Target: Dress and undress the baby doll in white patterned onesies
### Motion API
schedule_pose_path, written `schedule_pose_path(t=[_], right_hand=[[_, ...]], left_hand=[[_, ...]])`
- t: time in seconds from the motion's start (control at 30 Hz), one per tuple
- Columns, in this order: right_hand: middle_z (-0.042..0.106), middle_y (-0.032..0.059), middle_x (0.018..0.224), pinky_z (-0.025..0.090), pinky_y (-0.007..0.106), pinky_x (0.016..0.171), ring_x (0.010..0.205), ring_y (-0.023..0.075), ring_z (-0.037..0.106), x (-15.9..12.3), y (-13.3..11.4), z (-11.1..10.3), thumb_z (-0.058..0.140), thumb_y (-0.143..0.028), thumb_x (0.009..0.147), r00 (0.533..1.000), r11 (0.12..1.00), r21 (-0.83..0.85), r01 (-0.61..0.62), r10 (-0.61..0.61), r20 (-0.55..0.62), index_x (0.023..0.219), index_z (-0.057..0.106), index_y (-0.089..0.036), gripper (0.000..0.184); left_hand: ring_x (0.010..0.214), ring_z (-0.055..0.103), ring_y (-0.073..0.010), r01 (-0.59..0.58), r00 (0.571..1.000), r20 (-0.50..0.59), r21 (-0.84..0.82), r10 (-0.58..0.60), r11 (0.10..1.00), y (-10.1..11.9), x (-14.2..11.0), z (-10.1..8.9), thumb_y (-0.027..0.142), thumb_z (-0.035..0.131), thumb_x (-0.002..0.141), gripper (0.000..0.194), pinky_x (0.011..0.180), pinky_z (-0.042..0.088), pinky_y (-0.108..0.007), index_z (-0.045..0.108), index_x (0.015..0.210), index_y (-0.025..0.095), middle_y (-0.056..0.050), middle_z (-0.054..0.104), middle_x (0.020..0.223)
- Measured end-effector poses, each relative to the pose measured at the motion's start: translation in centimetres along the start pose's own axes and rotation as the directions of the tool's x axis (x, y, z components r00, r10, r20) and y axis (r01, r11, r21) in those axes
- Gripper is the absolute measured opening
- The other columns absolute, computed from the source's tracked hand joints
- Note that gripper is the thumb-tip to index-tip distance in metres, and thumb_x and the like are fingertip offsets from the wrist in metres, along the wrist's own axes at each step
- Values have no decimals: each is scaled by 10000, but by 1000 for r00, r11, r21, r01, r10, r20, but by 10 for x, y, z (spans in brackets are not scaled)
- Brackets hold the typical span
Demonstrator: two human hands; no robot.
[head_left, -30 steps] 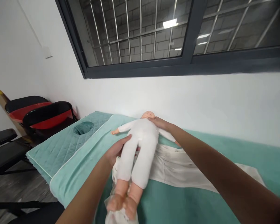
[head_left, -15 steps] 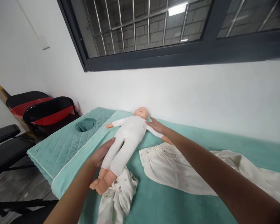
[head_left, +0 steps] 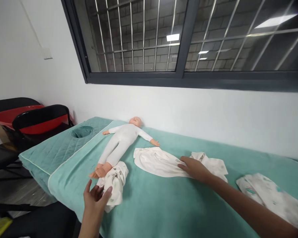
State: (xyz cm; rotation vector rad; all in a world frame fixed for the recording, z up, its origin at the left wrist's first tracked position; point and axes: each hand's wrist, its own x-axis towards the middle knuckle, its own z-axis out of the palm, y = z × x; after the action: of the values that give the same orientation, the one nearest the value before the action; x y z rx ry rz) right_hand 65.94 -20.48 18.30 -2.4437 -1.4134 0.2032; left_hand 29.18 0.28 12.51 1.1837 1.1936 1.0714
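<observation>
A baby doll in a white bodysuit lies on its back on the teal-covered bed, head toward the wall, arms spread. My left hand hovers open near the bed's front edge, fingers touching a crumpled patterned cloth by the doll's feet. My right hand rests flat and open on a white garment spread to the right of the doll.
Another patterned cloth lies at the right of the bed. A quilted face-hole section forms the bed's left end. Black and red chairs stand at the left. A barred window runs above the white wall.
Both hands have let go of the doll, which now lies flat on the bed. My right hand moved onto the white garment; my left drew back to the crumpled cloth.
</observation>
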Motion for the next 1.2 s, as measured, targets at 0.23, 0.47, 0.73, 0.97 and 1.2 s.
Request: schedule_pose_path(t=[0.23,0.47,0.73,0.97,1.2], right_hand=[[640,43,933,440,335,789,908,213,595,-91,-37,-8,394,-393,1002,946,990,-9,141,-138,-292,949,583,-217,263],[601,21,860,429,275,713,784,154,564,-144,-24,-37,450,-361,994,820,972,185,147,-15,-572,933,573,-215,201],[676,30,1011,471,256,815,919,153,621,-155,-69,-81,458,-330,993,875,859,403,316,-100,-473,1008,639,-225,209],[679,5,999,441,274,709,853,177,629,-150,-79,-70,467,-320,962,956,968,97,231,-208,-207,1054,623,-270,188],[679,8,1067,338,260,617,789,171,625,-152,-36,-85,450,-182,891,916,966,-121,-228,171,-362,1062,582,-251,227]], left_hand=[[1020,624,-282,-175,948,310,345,64,922,22,-80,62,335,566,728,448,925,505,-423,564,1131,140,-116,645,1068],[1140,576,-220,-370,398,916,208,-48,905,56,-164,100,164,551,707,433,1031,422,-338,652,1124,228,-41,641,1219],[1290,469,-221,-663,389,842,-25,374,748,87,-161,142,257,523,890,494,1101,368,-401,471,1380,273,-69,524,1383],[1158,556,-216,-736,333,828,-71,451,673,101,-122,185,133,528,784,134,999,422,-371,581,884,204,-62,629,1211],[821,593,-189,-802,561,509,138,653,581,143,-97,181,176,493,821,50,726,412,-282,478,860,204,-20,625,868]])
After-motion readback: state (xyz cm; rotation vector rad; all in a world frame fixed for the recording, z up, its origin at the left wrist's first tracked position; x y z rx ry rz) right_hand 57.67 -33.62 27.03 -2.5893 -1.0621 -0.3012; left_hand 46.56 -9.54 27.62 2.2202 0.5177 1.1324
